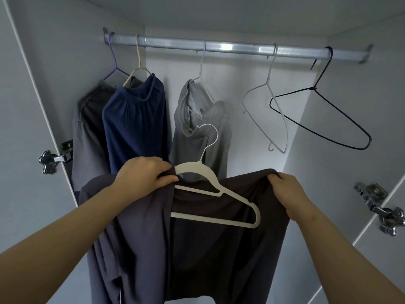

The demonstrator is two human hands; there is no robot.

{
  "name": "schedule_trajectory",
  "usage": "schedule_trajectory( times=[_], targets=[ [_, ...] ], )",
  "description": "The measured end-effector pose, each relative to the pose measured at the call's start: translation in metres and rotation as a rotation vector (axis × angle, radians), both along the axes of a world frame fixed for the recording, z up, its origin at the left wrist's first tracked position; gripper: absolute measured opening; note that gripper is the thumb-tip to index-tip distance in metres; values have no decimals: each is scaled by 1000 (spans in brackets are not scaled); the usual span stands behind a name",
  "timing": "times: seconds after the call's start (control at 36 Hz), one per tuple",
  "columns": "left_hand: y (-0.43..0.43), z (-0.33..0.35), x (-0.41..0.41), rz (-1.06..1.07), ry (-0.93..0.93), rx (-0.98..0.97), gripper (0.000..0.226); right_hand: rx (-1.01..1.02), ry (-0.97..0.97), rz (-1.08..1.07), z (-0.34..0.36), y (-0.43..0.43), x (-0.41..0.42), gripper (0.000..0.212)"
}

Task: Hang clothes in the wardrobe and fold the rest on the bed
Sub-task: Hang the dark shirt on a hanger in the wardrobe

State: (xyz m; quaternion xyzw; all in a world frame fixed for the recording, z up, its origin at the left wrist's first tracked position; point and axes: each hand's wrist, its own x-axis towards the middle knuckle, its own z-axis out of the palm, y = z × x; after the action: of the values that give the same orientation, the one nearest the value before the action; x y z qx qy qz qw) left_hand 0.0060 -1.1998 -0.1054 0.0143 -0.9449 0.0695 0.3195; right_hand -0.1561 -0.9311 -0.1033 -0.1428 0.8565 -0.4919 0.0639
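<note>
You're holding the dark garment [219,249] up in front of the wardrobe, well below the rail [219,46]. The white hanger [192,167] is lying tilted on it, left end high, with the hook pointing up and far. Your left hand [142,174] is nearer that hook. Its fingers are pinching the cloth and, I think, the hanger shoulder too. Your right hand [287,189] is gripping the cloth's right edge.

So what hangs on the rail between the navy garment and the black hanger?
In the head view, a light grey garment on a wire hanger, then an empty white hanger.
</note>
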Motion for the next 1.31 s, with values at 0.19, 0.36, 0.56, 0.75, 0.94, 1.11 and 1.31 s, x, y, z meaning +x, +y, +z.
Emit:
schedule_trajectory(
  times=[0.19,0.36,0.56,0.75,0.94,1.11,1.31],
  targets=[
    [2,6,6,10,-44,13,46,-27,41,-56,6,12,-5,25],
    [21,7,4,-27,12,74,40,-44,-18,-76,9,6,-6,32],
    [25,2,5,-68,-9,212,57,-30,-46,-96,7,9,-8,30],
    [29,16,1,50,3,241,38,-28,-62,-71,2,7,-2,25],
    [51,10,-6,22,-109,76,37,-128,-98,-85,11,6,1,22],
    [63,-2,-11,57,-134,75,38,-260,-126,-87,30,3,7,16],
    [43,9,-6,176,-15,344,30,-232,-86,162,46,7,36,25]
  ],
)
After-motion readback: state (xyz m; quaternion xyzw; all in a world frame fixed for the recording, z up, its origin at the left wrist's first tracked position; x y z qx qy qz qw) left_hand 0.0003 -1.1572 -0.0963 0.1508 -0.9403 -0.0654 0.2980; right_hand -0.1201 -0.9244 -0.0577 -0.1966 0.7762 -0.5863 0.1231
